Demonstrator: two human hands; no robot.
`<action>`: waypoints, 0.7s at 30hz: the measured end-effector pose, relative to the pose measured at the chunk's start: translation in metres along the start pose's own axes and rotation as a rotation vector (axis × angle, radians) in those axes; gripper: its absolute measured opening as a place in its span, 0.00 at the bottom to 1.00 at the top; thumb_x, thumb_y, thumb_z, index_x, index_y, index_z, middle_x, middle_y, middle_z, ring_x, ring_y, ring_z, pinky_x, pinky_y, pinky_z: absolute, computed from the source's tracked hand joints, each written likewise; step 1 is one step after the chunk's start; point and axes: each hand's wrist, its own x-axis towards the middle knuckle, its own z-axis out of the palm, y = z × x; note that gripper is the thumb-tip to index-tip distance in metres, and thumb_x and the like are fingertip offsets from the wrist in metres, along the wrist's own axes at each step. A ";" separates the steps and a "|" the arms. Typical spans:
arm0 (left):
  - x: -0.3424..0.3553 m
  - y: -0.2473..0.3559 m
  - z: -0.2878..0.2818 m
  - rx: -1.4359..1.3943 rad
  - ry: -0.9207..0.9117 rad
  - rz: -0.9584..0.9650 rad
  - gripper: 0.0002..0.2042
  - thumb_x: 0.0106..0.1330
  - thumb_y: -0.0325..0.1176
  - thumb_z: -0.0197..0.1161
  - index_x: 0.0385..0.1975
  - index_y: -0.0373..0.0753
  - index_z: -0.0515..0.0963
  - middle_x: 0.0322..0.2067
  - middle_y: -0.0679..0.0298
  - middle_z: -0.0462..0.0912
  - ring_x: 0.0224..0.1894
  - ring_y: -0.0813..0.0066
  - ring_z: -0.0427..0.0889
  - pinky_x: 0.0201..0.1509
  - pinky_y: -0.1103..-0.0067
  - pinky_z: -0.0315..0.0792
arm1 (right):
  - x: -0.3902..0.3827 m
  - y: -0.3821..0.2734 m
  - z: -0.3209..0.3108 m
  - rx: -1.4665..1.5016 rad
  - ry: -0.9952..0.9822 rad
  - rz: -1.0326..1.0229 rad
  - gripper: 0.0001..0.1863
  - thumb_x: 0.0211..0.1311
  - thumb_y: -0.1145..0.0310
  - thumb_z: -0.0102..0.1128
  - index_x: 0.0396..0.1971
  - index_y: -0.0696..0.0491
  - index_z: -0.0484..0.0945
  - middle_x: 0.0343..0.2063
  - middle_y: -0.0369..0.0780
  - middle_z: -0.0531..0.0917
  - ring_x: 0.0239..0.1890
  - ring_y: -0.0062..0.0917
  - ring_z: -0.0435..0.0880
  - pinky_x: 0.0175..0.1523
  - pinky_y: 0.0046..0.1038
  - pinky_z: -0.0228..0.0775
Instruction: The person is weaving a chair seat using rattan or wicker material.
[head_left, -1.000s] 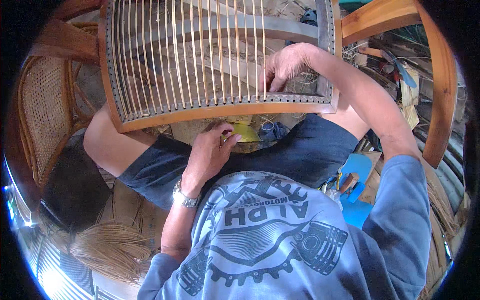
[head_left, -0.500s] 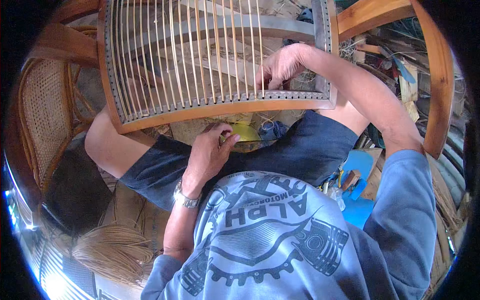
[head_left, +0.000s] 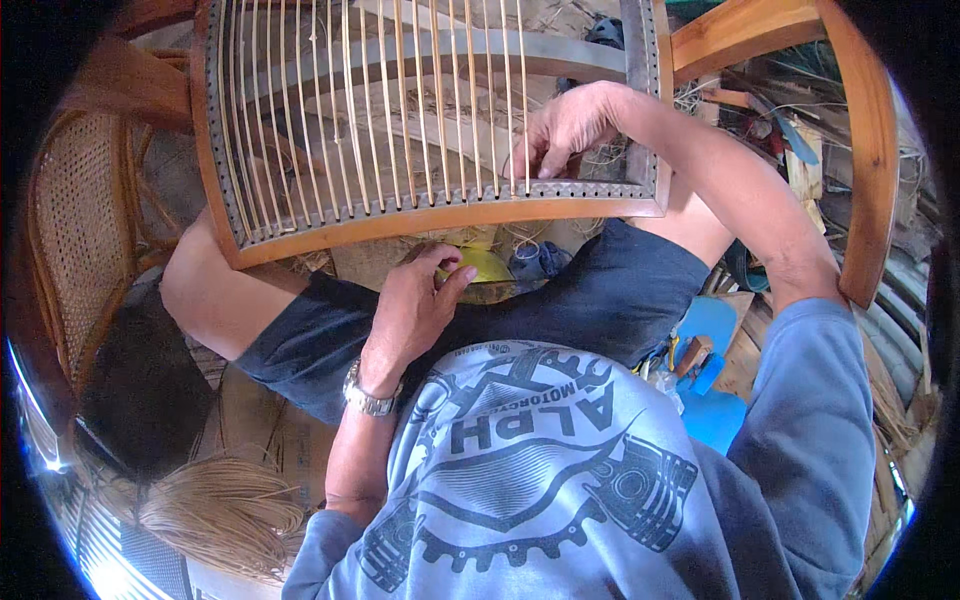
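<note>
A wooden chair frame (head_left: pixel 440 212) lies across my lap, its inner rail lined with small holes. Pale cane strands (head_left: pixel 437 110) run side by side across its opening, from the left side to right of the middle. My right hand (head_left: pixel 572 125) reaches over the frame's right side into the opening, next to the rightmost strand. Its fingers are curled down, and the near rail hides their tips. Just below the frame's front edge is my left hand (head_left: pixel 415 305), fingers bent and thumb close to the forefinger. Anything in that pinch is too small to make out.
A bundle of loose cane (head_left: pixel 220 510) lies at the lower left, below a woven cane panel (head_left: pixel 85 210). Curved chair arms (head_left: pixel 870 170) rise at both sides. To the right are a blue plastic piece (head_left: pixel 715 420) and wood scraps (head_left: pixel 805 180). Something yellow (head_left: pixel 485 265) lies beyond my left hand.
The view has shifted slightly. My right hand stays beside the rightmost strand, with its fingers a little differently bent. My left hand keeps nearly the same pose below the frame.
</note>
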 end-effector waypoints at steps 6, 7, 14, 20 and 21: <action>0.001 -0.002 0.000 0.024 0.016 0.048 0.12 0.66 0.34 0.67 0.44 0.34 0.80 0.29 0.57 0.83 0.27 0.74 0.78 0.32 0.76 0.72 | 0.008 -0.001 0.009 -0.075 0.019 0.089 0.18 0.61 0.78 0.61 0.52 0.56 0.79 0.40 0.37 0.86 0.40 0.22 0.84 0.46 0.28 0.79; 0.000 -0.001 -0.002 0.022 0.010 0.037 0.12 0.66 0.34 0.67 0.44 0.34 0.80 0.29 0.57 0.83 0.27 0.74 0.78 0.32 0.76 0.72 | 0.009 -0.002 0.010 -0.090 0.079 0.090 0.18 0.60 0.78 0.61 0.51 0.56 0.80 0.39 0.36 0.86 0.40 0.21 0.83 0.45 0.28 0.79; -0.001 -0.010 -0.002 0.000 0.041 0.082 0.13 0.66 0.36 0.67 0.44 0.34 0.79 0.31 0.57 0.82 0.26 0.72 0.75 0.32 0.75 0.71 | 0.007 -0.008 0.008 -0.101 0.007 0.121 0.17 0.58 0.79 0.62 0.48 0.57 0.82 0.38 0.37 0.86 0.39 0.21 0.84 0.43 0.27 0.80; -0.001 -0.012 0.000 -0.018 0.053 0.091 0.13 0.66 0.36 0.67 0.45 0.35 0.79 0.30 0.58 0.82 0.24 0.74 0.73 0.30 0.77 0.70 | 0.005 -0.005 0.006 0.012 0.054 0.088 0.14 0.60 0.78 0.62 0.46 0.59 0.82 0.35 0.39 0.87 0.35 0.23 0.86 0.40 0.29 0.81; -0.001 -0.015 0.001 -0.018 0.055 0.088 0.13 0.66 0.36 0.67 0.45 0.35 0.79 0.30 0.58 0.82 0.24 0.74 0.73 0.30 0.77 0.70 | 0.005 -0.005 0.007 0.045 0.063 0.066 0.13 0.61 0.78 0.62 0.46 0.59 0.82 0.35 0.39 0.87 0.35 0.23 0.86 0.40 0.29 0.82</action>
